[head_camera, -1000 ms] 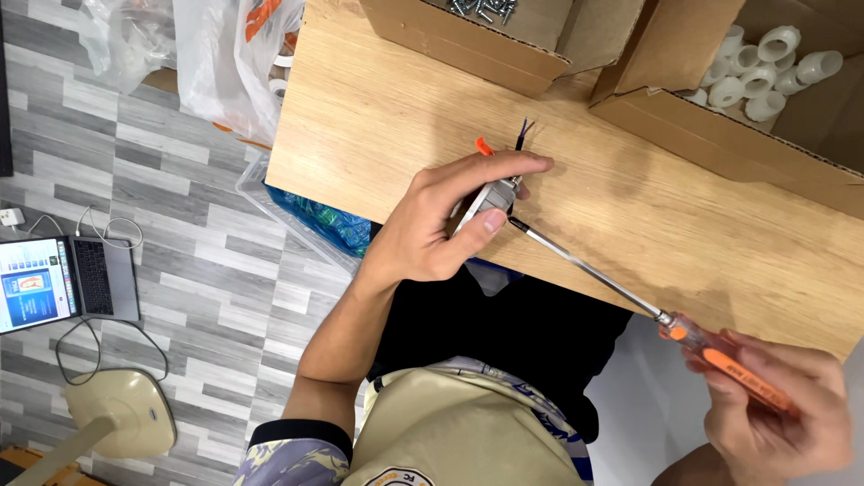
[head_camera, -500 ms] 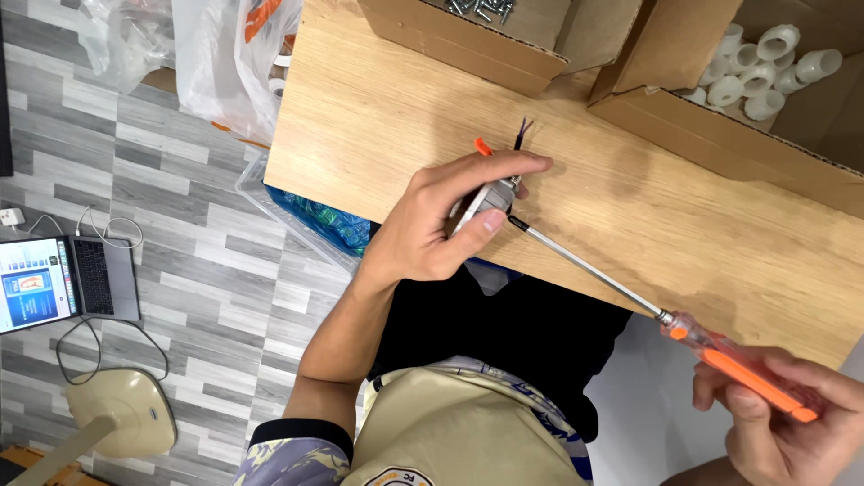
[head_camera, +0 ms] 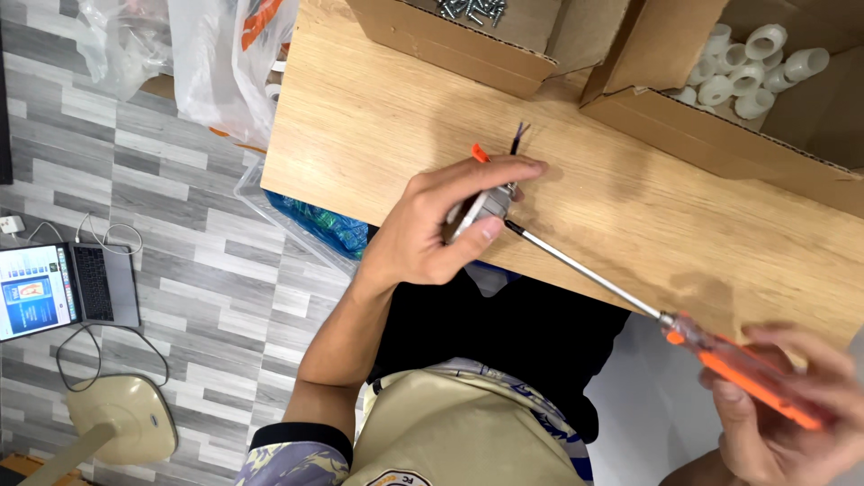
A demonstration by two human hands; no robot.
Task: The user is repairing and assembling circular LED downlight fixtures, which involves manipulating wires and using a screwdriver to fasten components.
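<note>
My left hand [head_camera: 432,234] presses a small grey device [head_camera: 481,207] down near the front edge of the wooden table [head_camera: 378,126]. Thin dark wires [head_camera: 519,137] and an orange piece [head_camera: 480,153] stick out past my fingers. A long screwdriver [head_camera: 585,270] has its tip at the device's near side, and its steel shaft runs down to the right. My right hand [head_camera: 792,423] grips its orange handle [head_camera: 742,378] off the table's edge. Most of the device is hidden under my fingers.
A cardboard box [head_camera: 720,135] of white plastic rings sits at the back right, and another box [head_camera: 450,45] with screws at the back. Plastic bags [head_camera: 216,63] hang left of the table, a clear bin [head_camera: 315,225] sits below it, and a laptop [head_camera: 63,288] lies on the floor.
My right hand's fingers have shifted around the screwdriver handle, and the handle sits slightly lower. My left hand and the device have stayed put.
</note>
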